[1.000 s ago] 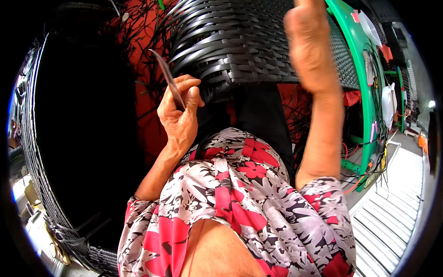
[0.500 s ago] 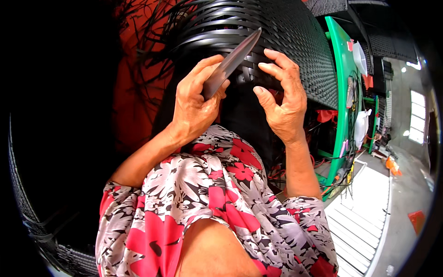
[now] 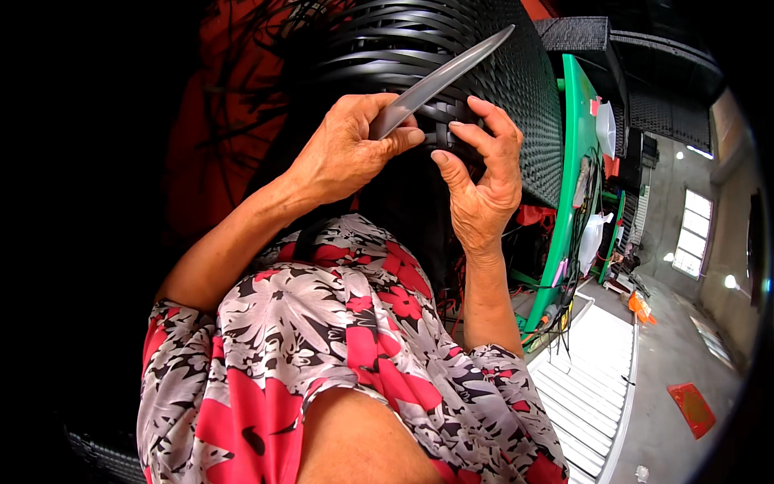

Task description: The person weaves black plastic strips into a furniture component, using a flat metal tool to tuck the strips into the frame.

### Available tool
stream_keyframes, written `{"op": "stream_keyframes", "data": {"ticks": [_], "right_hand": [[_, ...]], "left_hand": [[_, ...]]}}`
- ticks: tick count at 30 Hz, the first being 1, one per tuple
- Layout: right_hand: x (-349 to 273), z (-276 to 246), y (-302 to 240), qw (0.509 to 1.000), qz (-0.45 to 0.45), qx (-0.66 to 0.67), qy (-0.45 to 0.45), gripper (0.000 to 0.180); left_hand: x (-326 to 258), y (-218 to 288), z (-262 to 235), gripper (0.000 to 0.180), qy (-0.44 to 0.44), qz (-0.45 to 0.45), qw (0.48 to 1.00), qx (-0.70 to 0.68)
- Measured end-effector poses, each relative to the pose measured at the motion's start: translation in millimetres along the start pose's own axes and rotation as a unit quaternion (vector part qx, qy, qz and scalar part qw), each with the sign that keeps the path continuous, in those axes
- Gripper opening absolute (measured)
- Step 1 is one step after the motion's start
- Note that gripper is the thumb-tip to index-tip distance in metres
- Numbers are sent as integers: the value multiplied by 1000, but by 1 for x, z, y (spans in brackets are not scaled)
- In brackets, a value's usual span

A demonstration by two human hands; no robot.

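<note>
Black woven wicker behind; left hand pinching grey blade tool; right hand half-open, fingertips on weave

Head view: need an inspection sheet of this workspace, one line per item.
Surface: no table seen; work is done against a black woven wicker panel.
Job's things: flat grey pointed tool; loose black strands hang beside the weave.
Clutter: white bags and red scraps by a green frame.
Grippers: left hand shut on the tool; right hand open, fingertips on the weave.
Cables: dark cords hang along the green frame.
Surroundings: concrete floor, window, red flat object on the floor.
</note>
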State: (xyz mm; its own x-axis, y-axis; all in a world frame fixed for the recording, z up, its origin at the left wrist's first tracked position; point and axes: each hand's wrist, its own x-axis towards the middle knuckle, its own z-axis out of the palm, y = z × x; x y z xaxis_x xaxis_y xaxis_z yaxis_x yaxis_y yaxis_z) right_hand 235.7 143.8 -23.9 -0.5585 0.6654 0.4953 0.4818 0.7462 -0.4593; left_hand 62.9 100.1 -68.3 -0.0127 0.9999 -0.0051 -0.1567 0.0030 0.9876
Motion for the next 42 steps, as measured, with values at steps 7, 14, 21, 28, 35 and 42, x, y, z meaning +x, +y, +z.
{"op": "stream_keyframes", "data": {"ticks": [7,14,21,28,35,42], "right_hand": [[-2,-1,6,997,-64,-35,5,40],[82,-32,4,983,-61,-142,-98,87],[116,16,24,940,-80,-164,-289,58],[192,-4,84,995,-50,-68,46,57],[187,50,129,990,13,-50,-129,81],[47,-93,124,951,194,-57,235,78]], "left_hand": [[-9,-4,8,20,18,-72,994,-86],[-29,-35,1,17,100,-23,989,-109],[-48,-40,-10,16,219,2,966,-135],[-41,-28,-42,13,305,49,942,-131],[-7,-18,-82,23,367,41,927,-67],[77,-42,-155,32,305,76,944,99]]}}
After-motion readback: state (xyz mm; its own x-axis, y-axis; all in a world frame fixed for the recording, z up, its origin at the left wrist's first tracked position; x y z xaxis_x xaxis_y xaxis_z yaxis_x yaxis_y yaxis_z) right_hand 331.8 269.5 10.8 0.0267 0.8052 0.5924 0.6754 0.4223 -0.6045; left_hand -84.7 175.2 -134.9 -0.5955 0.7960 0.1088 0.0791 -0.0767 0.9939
